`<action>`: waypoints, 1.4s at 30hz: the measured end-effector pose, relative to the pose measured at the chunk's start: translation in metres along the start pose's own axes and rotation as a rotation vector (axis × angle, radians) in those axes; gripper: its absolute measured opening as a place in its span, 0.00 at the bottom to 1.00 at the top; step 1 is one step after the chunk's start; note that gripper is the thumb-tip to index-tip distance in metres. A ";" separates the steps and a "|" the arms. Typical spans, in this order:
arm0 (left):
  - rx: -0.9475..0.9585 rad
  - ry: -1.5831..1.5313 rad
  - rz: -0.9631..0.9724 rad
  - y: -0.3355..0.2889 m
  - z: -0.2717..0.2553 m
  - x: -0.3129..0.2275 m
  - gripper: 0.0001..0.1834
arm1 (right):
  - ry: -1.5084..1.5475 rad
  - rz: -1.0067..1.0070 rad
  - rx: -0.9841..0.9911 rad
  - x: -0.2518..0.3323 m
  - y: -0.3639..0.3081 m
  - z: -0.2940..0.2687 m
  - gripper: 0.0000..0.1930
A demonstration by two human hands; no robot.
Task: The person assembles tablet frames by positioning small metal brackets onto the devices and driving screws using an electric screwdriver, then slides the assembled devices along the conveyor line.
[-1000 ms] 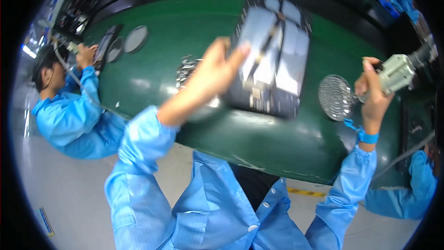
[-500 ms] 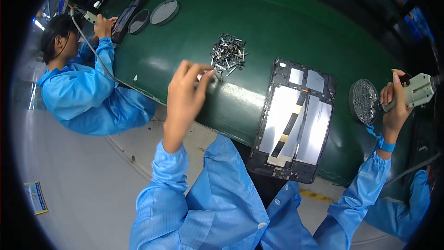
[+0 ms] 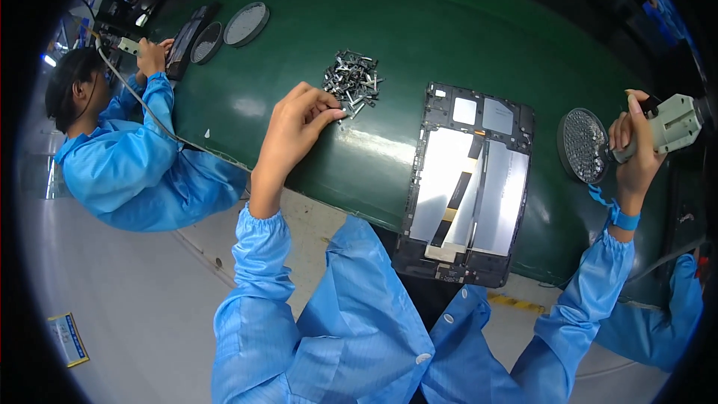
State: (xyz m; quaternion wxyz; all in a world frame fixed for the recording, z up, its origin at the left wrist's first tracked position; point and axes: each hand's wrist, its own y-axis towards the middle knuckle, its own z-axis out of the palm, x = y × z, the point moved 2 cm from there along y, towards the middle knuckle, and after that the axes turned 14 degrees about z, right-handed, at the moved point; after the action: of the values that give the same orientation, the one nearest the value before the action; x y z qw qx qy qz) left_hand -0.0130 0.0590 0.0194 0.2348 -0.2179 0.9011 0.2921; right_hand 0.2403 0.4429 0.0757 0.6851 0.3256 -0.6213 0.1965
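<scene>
With fingertips and thumb pinched together, my left hand (image 3: 293, 126) is at the near edge of a heap of small silver and black metal parts (image 3: 351, 75). One small metal part seems to be in the pinch, mostly hidden by the fingers. My right hand (image 3: 637, 151) is wrapped round a pale grey electric screwdriver (image 3: 677, 126), its front end at the right rim of a round dish of small screws (image 3: 582, 142). Between my hands lies an opened tablet (image 3: 467, 187), showing silver battery cells and a dark, yellow-marked flex cable (image 3: 458, 198).
Across the green table (image 3: 299, 22) at far left, a co-worker (image 3: 123, 150) in blue holds another pale tool (image 3: 129, 46) by a dark device. Two round dishes (image 3: 247, 24) sit near that person. A cable hangs along the left table edge. Another blue sleeve shows at far right.
My left hand has lowered to the near edge of the heap, its fingers closing together. My right hand keeps its grip on the screwdriver by the dish. The whole view has shifted slightly.
</scene>
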 end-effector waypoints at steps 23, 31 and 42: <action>0.237 -0.599 -0.140 0.096 0.054 -0.038 0.14 | 0.026 0.093 -0.005 0.000 0.006 0.008 0.11; 0.200 -0.585 -0.089 0.093 0.073 -0.022 0.14 | -0.003 0.096 -0.043 0.002 0.005 0.013 0.11; 0.256 -0.612 -0.079 0.093 0.076 -0.026 0.16 | 0.053 0.053 0.076 0.003 0.005 0.004 0.15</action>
State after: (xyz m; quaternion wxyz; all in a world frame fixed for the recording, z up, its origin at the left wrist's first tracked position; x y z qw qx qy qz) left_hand -0.0187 0.1815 0.0186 0.5312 -0.1237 0.8091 0.2190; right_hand 0.2345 0.4426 0.0800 0.6829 0.3296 -0.6035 0.2465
